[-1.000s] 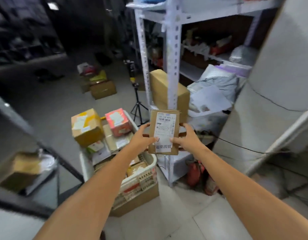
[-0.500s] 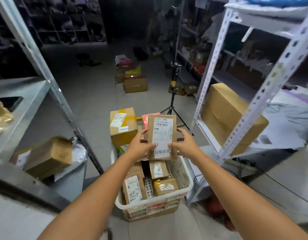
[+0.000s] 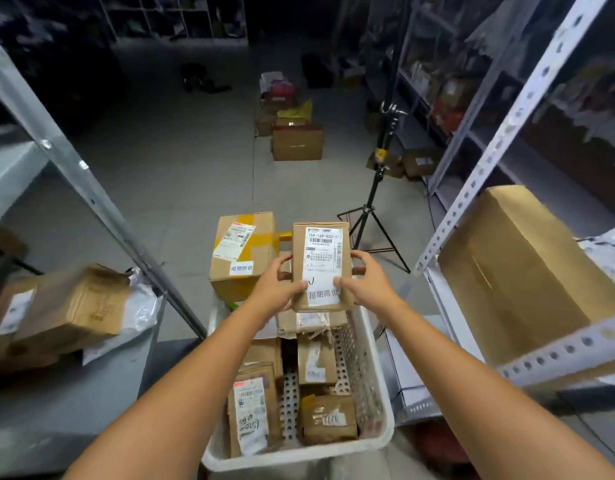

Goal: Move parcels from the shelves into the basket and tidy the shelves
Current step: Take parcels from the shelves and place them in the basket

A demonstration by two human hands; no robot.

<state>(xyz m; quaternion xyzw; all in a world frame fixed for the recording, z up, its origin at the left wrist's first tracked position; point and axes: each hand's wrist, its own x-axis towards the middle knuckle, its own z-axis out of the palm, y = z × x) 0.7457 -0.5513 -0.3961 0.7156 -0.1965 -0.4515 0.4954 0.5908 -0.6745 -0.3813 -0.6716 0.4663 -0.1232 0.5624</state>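
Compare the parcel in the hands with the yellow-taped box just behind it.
The held parcel is slim and flat; the yellow-taped box is bulkier. The parcel is plain brown; the box bears yellow tape. The left hand and right hand grip the parcel upright over the basket; the box sits untouched at its far end. Both are brown cardboard with white labels.

Dim background, bright foreground (edges bowed)
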